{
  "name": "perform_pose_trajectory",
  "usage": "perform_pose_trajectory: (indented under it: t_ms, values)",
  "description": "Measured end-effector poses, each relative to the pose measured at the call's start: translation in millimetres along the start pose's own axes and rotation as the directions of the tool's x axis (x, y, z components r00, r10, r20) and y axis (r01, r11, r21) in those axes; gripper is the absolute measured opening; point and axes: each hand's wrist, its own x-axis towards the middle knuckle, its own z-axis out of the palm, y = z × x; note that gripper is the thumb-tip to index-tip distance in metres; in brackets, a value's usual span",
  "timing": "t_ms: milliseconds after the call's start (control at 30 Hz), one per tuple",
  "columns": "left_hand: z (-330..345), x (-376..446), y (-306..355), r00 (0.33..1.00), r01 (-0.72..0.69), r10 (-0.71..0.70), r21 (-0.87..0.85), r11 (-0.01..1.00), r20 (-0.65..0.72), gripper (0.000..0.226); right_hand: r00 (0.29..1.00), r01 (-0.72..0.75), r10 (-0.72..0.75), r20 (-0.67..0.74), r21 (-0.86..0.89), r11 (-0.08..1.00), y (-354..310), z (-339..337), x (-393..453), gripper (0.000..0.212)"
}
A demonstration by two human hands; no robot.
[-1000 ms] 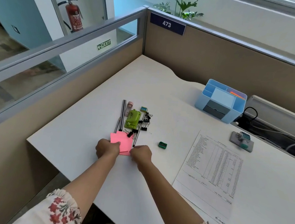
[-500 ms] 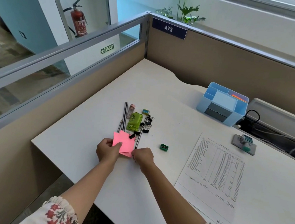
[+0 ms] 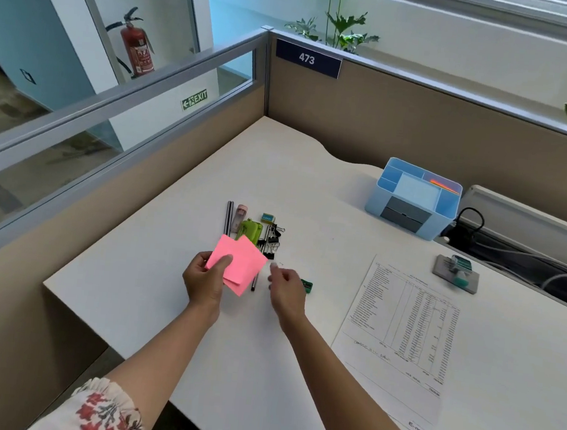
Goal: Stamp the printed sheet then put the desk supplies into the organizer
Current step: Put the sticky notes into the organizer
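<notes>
Sharpener (image 3: 306, 285) half behind right hand (image 3: 284, 285)

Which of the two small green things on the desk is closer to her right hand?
The dark green sharpener, lying apart from the pile and partly hidden behind her right hand. The lime-green stapler sits farther off in the pile, behind the pink notes.

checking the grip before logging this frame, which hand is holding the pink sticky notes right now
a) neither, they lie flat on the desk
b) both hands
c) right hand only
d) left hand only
d: the left hand pinches the pink sticky notes with its thumb on top, raised over the desk, while the right hand is apart from them, off their right edge.
</notes>
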Motion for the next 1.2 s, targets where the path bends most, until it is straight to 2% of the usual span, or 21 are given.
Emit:
perform_pose_trajectory:
  t_ms: [133, 267, 400, 667, 833, 1000, 1100, 1200]
  values:
    - [23, -10, -2, 0.991, 0.006, -0.01, 0.029, 1.0, 0.136, 0.017, 0.992, 0.117, -0.112, -0.049, 0.091, 0.989, -18, -26, 6, 0.039]
    - [47, -18, -6, 0.972, 0.021, -0.03, 0.041, 0.999, 0.233, 0.02, 0.98, 0.195, -0.197, 0.011, 0.071, 0.978, -26, -54, 19, 0.026]
    - [71, -22, -11, 0.962, 0.005, -0.024, 0.07, 0.998, 0.271, 0.018, 0.976, 0.189, -0.192, 0.099, 0.035, 0.981, -21, -80, 37, 0.019]
    - [131, -28, -21, 0.923, -0.03, -0.021, 0.126, 0.992, 0.385, 0.013, 0.97, 0.117, -0.138, 0.202, 0.113, 0.987, -24, -147, 57, 0.012]
    - [162, -27, -27, 0.891, -0.011, -0.058, 0.149, 0.989, 0.451, 0.008, 0.984, 0.126, -0.138, 0.117, 0.101, 0.987, -27, -186, 73, 0.012]
    - [191, -16, -32, 0.878, 0.035, -0.112, 0.17, 0.985, 0.466, 0.009, 0.975, 0.212, -0.211, -0.063, 0.006, 0.977, -29, -222, 92, 0.014]
    - [209, -9, -36, 0.878, 0.075, -0.147, 0.173, 0.982, 0.455, 0.009, 0.935, 0.289, -0.289, -0.206, -0.029, 0.957, -35, -246, 104, 0.018]
    - [227, 1, -42, 0.857, 0.138, -0.208, 0.18, 0.974, 0.471, 0.007, 0.852, 0.379, -0.385, -0.356, -0.089, 0.921, -49, -268, 115, 0.02]
